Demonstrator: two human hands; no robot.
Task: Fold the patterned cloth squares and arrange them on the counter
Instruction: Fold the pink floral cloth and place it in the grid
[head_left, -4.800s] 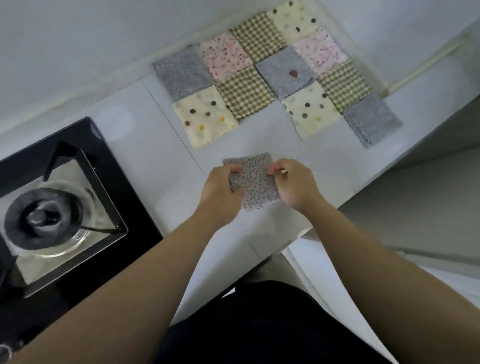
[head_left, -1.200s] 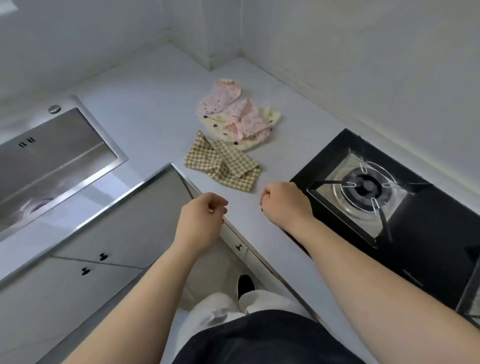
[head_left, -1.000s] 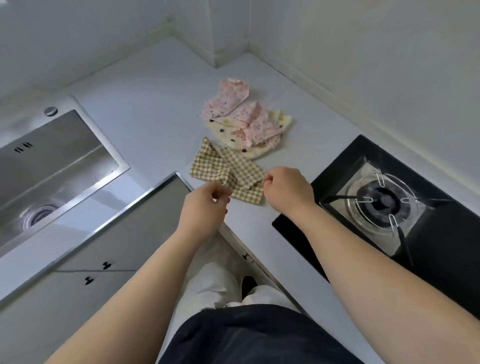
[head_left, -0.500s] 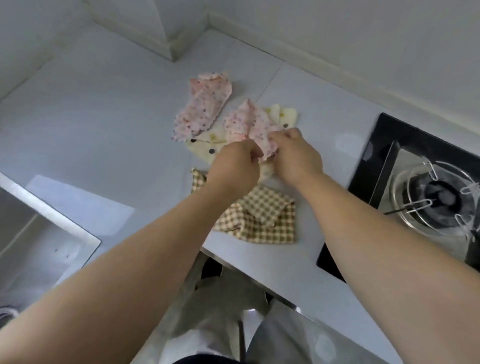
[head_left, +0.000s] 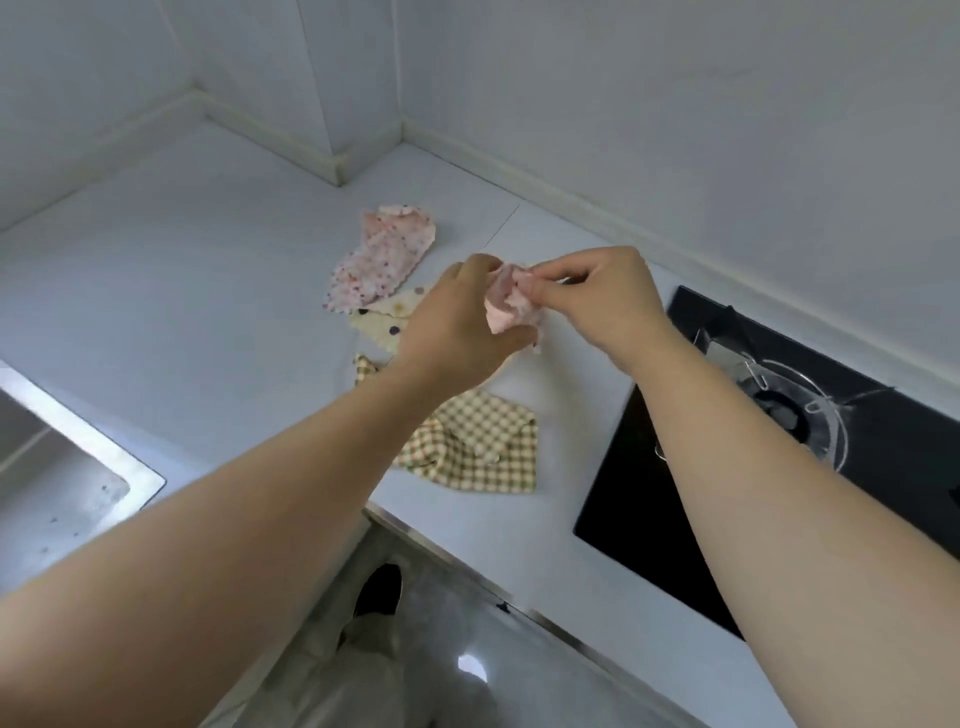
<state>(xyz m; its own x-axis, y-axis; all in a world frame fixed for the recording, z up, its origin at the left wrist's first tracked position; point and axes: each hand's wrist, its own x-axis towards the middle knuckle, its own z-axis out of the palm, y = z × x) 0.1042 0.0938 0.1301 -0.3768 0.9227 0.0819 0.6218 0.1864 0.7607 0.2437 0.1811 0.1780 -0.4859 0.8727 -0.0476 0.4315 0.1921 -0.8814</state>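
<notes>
Sink (head_left: 78, 467): steel basin set into the counter, far left.
Counter (head_left: 208, 291): pale worktop that carries all the loose cloths.
Pink speckled cloth (head_left: 384, 260): lies crumpled on the counter near the wall corner, its lower edge over the cream dotted cloth.
Cream dotted cloth (head_left: 382, 322): lies on the counter, partly hidden by the left hand.
Left hand (head_left: 457, 327): fingers curled, gripping the held pink cloth.
Held pink cloth (head_left: 506, 312): bunched between both hands.
Checked cloth (head_left: 478, 447): rumpled on the counter near its front edge, partly under the left forearm.
Right hand (head_left: 597, 296): thumb and fingers pinch the held pink cloth.
Gas hob (head_left: 779, 441): black unit set into the counter, far right.
</notes>
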